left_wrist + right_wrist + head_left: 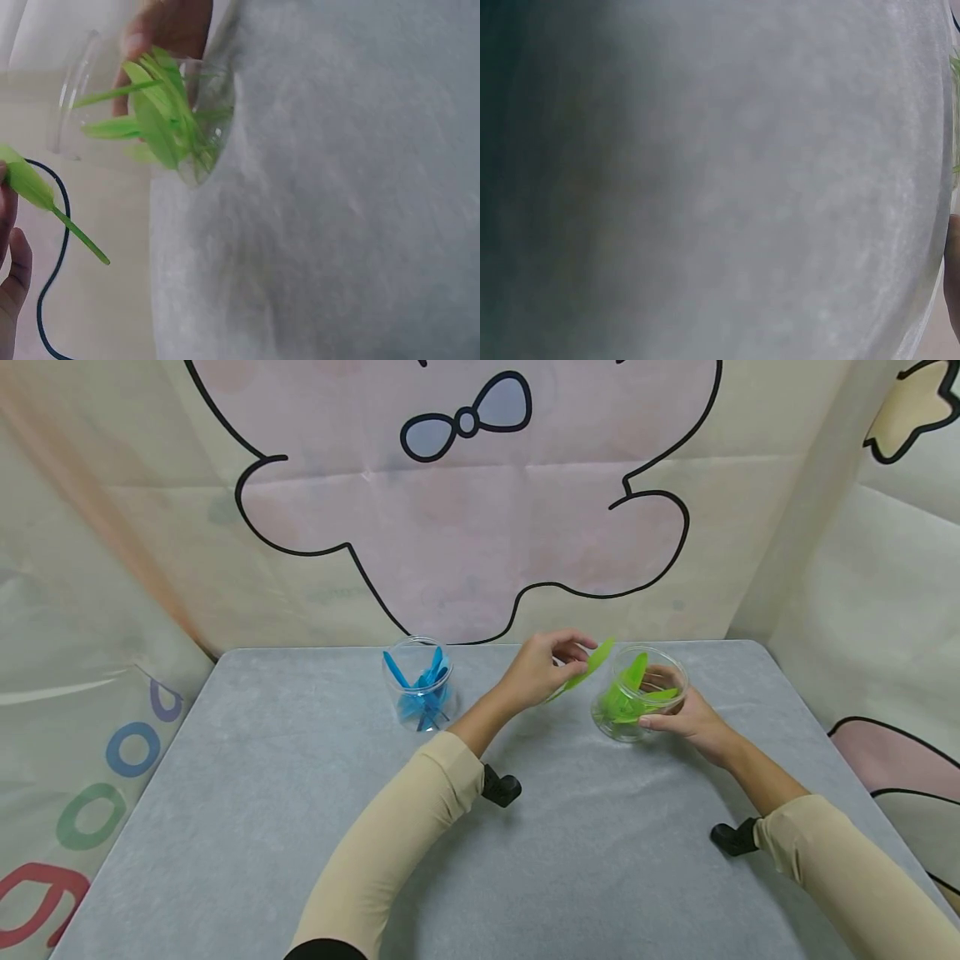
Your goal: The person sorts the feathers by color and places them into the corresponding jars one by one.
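My left hand (542, 667) pinches a single green feather (596, 662) between thumb and fingers, just left of a clear plastic jar (611, 728). In the left wrist view the held feather (28, 184) points its bare quill down and to the right. My right hand (693, 727) grips that jar from its right side, with the thumb in front and the fingers behind it. Inside stand several green feathers (624, 697), also seen through the jar wall in the left wrist view. The right wrist view shows mostly blurred tabletop, with part of a finger (952, 277) at its right edge.
A second clear jar (401, 700) holding several blue feathers (429, 685) stands left of my left hand, near the back edge. A grey cloth covers the table (300, 793). Right behind the table hangs a printed curtain (450, 527). Black wrist mounts (501, 787) stick out beside both sleeves.
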A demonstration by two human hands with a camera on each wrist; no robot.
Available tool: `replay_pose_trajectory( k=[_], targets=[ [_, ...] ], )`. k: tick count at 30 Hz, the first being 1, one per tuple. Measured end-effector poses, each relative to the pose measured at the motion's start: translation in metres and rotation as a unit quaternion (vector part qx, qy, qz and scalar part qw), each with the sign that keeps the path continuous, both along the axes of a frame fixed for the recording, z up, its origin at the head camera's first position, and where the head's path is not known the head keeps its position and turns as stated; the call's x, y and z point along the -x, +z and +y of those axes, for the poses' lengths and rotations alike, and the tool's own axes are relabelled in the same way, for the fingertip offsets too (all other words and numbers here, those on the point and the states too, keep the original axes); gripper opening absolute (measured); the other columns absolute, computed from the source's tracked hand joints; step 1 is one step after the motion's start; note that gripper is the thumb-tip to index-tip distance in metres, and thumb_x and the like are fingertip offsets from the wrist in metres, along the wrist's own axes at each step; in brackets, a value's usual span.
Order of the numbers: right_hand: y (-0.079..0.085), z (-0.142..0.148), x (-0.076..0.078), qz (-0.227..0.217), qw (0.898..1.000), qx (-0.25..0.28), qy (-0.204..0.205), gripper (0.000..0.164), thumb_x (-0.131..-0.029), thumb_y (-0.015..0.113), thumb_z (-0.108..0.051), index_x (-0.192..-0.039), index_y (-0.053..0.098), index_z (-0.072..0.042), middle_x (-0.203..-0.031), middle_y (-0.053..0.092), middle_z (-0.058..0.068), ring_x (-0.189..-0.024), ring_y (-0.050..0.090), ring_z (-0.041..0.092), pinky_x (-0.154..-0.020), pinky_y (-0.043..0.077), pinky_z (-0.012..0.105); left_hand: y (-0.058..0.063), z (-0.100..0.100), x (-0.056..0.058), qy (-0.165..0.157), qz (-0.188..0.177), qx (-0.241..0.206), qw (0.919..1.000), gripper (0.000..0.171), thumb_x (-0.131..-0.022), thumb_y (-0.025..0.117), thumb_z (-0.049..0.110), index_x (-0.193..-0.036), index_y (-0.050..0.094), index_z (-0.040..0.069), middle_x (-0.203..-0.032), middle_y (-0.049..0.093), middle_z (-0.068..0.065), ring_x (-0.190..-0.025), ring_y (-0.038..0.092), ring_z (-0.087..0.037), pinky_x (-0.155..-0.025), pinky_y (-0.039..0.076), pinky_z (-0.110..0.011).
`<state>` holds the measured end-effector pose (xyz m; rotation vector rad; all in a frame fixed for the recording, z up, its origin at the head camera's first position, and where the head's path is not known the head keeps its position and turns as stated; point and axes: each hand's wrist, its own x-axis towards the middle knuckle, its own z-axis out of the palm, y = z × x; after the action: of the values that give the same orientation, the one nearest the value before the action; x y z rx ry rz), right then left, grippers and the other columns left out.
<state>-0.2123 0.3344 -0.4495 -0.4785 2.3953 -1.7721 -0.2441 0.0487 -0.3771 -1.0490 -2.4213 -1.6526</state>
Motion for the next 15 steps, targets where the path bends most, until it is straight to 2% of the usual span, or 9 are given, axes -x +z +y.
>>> replay_pose_trajectory(
  k=[10, 15],
  targets=[
    [-0.002, 0.001, 0.001, 0.004, 1.000, 0.014, 0.006, 0.079, -0.086, 0.070, 0.010, -0.150, 0.024, 0.001, -0.151, 0.034, 0.022, -0.126, 0.045, -0.002, -0.096, 0.042, 0.012, 0.019, 0.012, -0.002, -0.005, -0.014, -0.039, 0.9991, 0.026, -0.093, 0.069, 0.003, -0.119, 0.068, 0.005, -0.098, 0.072, -0.008, -0.087, 0.066, -0.013, -0.076, 0.052, -0.022],
    [-0.002, 0.001, 0.000, 0.006, 1.000, 0.012, 0.007, 0.079, -0.086, 0.070, 0.010, -0.150, 0.024, 0.002, -0.151, 0.034, 0.024, -0.125, 0.045, -0.002, -0.095, 0.042, 0.012, 0.030, 0.018, -0.004, -0.010, -0.021, -0.062, 0.9978, 0.027, -0.093, 0.069, 0.002, -0.120, 0.067, 0.004, -0.100, 0.072, -0.010, -0.088, 0.066, -0.015, -0.078, 0.053, -0.023]
  ],
)
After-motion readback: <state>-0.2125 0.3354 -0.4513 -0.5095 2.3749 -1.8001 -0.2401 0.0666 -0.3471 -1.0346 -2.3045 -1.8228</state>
